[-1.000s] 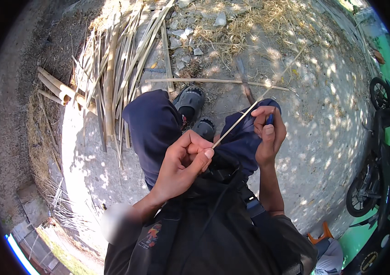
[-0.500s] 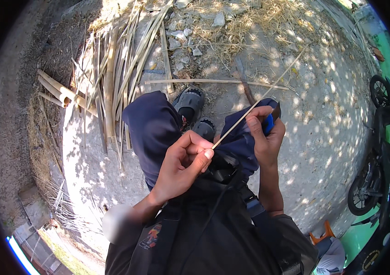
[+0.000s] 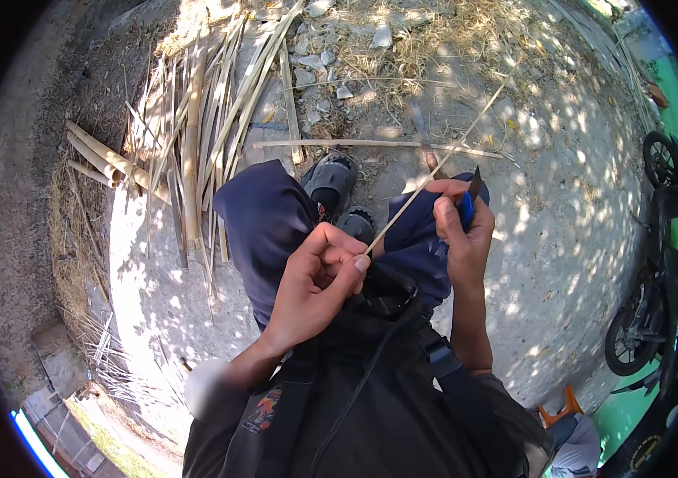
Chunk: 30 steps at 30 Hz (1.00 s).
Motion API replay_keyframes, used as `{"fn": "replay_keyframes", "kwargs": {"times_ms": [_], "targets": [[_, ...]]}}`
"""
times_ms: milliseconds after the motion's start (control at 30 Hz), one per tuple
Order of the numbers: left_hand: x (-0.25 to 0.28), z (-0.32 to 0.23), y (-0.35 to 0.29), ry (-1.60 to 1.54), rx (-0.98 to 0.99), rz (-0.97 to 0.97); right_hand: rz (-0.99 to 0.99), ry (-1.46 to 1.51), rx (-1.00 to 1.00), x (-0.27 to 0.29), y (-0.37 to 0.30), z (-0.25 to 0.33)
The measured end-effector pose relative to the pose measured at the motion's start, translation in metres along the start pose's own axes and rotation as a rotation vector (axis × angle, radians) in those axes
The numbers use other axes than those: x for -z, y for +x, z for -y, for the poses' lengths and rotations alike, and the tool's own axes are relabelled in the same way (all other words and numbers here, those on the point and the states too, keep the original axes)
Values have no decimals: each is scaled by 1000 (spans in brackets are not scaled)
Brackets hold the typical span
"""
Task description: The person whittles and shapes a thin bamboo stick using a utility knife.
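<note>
My left hand pinches the near end of a long, thin bamboo strip between thumb and fingers. From there the strip slants up and away to the right, over my knee and the ground. My right hand is closed on a small knife with a blue handle, its dark pointed blade standing up past the fingers. The strip runs right beside the fingertips of that hand; whether they touch it I cannot tell.
Split bamboo slats lie heaped at the far left, near bamboo poles. A flat slat and a large wooden-handled blade lie beyond my shoes. Motorcycles stand at right; stones and dry shavings lie far off.
The strip has shifted a little to the left, its far end swinging left and away. The knife's blade now points more upright in my right hand. My left hand has barely moved.
</note>
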State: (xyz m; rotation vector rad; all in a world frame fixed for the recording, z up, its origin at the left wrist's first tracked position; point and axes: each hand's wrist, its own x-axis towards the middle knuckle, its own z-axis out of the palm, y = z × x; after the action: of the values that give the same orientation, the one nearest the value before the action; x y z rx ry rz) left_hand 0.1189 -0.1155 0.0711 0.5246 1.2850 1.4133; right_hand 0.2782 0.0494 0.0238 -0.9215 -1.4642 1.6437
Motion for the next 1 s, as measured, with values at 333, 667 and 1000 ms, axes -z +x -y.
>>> {"fn": "replay_keyframes", "kwargs": {"times_ms": [333,667,1000], "targets": [[1,11,2,233,-72,-20,139,186,-126,-9,-4,5],[-1,-24,7,889,-556,-252,62,297,-192,-8,1,14],[32,-67,26,1593,-698,-550,-93,-511,384,8,-8,31]]}}
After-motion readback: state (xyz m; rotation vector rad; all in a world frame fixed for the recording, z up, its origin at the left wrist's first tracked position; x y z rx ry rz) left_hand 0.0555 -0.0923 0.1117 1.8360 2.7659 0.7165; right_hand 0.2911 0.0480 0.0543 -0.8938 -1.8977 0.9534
